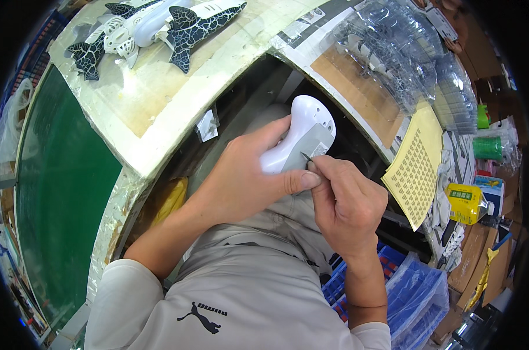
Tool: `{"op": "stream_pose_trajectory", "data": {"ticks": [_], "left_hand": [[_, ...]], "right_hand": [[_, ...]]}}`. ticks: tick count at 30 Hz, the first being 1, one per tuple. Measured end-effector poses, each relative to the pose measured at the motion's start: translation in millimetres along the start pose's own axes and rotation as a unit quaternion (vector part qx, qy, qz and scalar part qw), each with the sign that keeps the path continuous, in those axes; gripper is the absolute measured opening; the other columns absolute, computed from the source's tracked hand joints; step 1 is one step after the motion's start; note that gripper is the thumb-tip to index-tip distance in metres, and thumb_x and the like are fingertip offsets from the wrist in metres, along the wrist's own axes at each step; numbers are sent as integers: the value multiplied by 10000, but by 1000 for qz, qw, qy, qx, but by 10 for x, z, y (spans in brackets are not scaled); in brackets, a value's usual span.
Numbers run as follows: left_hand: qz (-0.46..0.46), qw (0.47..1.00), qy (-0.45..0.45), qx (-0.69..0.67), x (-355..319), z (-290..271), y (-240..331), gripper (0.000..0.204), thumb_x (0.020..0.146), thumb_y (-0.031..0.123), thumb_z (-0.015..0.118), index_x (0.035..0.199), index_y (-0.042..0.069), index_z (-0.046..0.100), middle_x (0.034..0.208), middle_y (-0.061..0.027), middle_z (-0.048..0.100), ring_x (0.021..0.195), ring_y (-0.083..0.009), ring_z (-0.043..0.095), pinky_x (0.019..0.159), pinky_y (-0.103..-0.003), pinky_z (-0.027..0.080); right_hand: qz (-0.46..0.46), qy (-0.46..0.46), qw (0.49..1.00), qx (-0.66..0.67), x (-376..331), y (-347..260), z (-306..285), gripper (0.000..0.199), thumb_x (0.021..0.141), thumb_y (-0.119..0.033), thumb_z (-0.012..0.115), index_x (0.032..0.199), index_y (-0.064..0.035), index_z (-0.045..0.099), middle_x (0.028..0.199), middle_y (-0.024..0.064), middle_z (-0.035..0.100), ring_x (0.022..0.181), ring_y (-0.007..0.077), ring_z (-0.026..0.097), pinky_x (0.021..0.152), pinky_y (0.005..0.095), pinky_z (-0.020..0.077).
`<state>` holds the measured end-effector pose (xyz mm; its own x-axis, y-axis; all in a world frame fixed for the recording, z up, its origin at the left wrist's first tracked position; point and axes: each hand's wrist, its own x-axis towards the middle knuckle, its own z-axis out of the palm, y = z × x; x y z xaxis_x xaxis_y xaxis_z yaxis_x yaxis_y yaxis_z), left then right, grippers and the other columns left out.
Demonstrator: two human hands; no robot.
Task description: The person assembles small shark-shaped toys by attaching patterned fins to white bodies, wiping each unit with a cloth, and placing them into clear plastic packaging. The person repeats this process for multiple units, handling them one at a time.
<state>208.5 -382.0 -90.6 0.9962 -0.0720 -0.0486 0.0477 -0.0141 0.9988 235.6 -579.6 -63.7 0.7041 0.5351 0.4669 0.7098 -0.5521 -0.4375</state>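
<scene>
Left hand (250, 166) curled round white casing (299, 137); right hand (352, 201) pinching dark pointed tool (307, 157); blue crate (334, 286) near right forearm, contents indistinct.

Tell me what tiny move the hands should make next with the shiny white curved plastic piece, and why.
Maybe slide the thin dark pointed tool gently along the flat grey panel, because the bare right hand pinches the tool with its tip over that panel, while the bare left hand grips the shiny white curved plastic piece.
</scene>
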Motion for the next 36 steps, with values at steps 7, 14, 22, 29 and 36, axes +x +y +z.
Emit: {"op": "stream_pose_trajectory", "data": {"ticks": [7, 14, 22, 29, 36], "left_hand": [[-1, 1000, 6, -2, 14, 15, -4, 690, 868, 365, 907, 1381, 1, 626, 1097, -150, 742, 969, -189, 686, 877, -354, 559], [-6, 1000, 5, 4, 14, 9, 4, 694, 864, 364, 910, 1382, 1, 626, 1118, -148, 740, 986, -186, 683, 886, -355, 558], [3, 1000, 6, -10, 32, 17, 12, 686, 867, 351, 904, 1388, 2, 625, 1125, -143, 740, 993, -188, 686, 890, -356, 559], [4, 1000, 8, -4, 47, 14, 19, 696, 861, 359, 906, 1387, 3, 622, 1112, -156, 739, 976, -209, 697, 878, -363, 561], [-1, 1000, 4, 1, 36, 20, 12, 675, 862, 357, 906, 1371, 11, 628, 1102, -152, 742, 965, -210, 697, 872, -366, 560]], "right_hand": [[-14, 48, 999, -10, 6, 44, 77, 275, 756, 31, 792, 1016, -40, 741, 822, 101, 732, 610, 266, 691, 532, 339, 518], [-20, 33, 999, -1, 7, 52, 60, 273, 761, 31, 786, 1020, -39, 738, 806, 99, 721, 608, 264, 688, 530, 340, 516], [-3, 46, 999, -8, 7, 32, 73, 267, 764, 28, 785, 1018, -39, 733, 809, 91, 716, 610, 258, 688, 530, 334, 513], [-14, 45, 999, -20, 38, 23, 36, 240, 794, 35, 785, 1019, -25, 731, 820, 95, 717, 627, 256, 694, 549, 332, 520], [-4, 15, 999, -40, 21, -17, -9, 224, 830, 73, 784, 1038, 6, 734, 843, 115, 732, 686, 281, 727, 617, 331, 562]]}}
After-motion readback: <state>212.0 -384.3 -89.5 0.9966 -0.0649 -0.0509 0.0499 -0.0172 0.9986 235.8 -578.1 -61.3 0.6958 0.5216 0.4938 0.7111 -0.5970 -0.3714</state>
